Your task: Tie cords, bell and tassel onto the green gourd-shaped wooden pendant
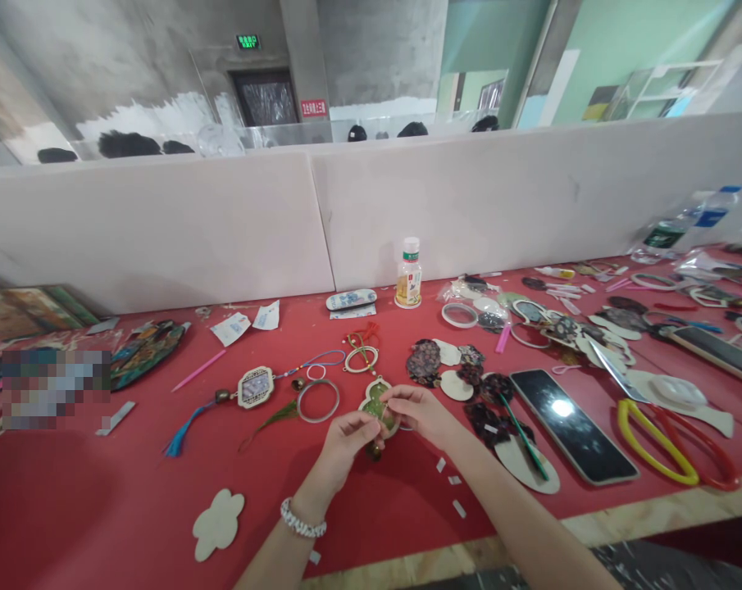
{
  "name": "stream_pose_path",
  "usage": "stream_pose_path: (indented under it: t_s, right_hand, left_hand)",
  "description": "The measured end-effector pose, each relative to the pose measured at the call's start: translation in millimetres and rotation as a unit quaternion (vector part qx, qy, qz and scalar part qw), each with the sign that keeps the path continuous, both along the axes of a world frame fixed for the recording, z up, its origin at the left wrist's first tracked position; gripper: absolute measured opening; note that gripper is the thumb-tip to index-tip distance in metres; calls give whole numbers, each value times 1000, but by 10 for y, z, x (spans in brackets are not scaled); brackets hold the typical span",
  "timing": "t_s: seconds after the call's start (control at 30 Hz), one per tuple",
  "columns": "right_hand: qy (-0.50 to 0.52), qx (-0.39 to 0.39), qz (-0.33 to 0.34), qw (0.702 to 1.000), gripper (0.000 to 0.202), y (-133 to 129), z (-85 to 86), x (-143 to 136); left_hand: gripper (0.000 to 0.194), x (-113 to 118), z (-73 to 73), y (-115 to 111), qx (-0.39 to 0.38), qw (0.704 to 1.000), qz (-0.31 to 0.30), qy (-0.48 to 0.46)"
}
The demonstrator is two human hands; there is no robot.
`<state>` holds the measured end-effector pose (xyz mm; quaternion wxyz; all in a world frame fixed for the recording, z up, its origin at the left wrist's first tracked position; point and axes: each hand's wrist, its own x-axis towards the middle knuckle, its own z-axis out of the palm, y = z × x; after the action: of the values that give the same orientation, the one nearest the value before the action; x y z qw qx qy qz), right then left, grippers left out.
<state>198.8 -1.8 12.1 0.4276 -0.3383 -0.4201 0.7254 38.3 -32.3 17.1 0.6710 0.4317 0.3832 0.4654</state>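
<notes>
The green gourd-shaped pendant (375,405) sits between your hands, long axis pointing away from you, left hand (346,438) pinching its near lobe, right hand (425,414) touching its face, grip unclear.

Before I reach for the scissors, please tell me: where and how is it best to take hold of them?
Probably by the yellow loop and red loop, with the right hand, coming from the near table edge: both loops lie toward that edge, while the pointed blade faces away. That hand is now at the green gourd-shaped piece.
</notes>
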Motion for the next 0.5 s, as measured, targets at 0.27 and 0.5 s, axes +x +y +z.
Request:
stream_pose_path:
  t_s: [0.27, 0.5]
  right_hand:
    - [-16, -1, 0, 1000, 24, -3, -2, -13]
    - [-12, -2, 5, 1000, 23, -16, 15, -12]
  left_hand:
    - [26, 2, -20, 7, 9, 1000, 2, 12]
    - [25, 5, -26, 14, 0, 1000, 4, 6]
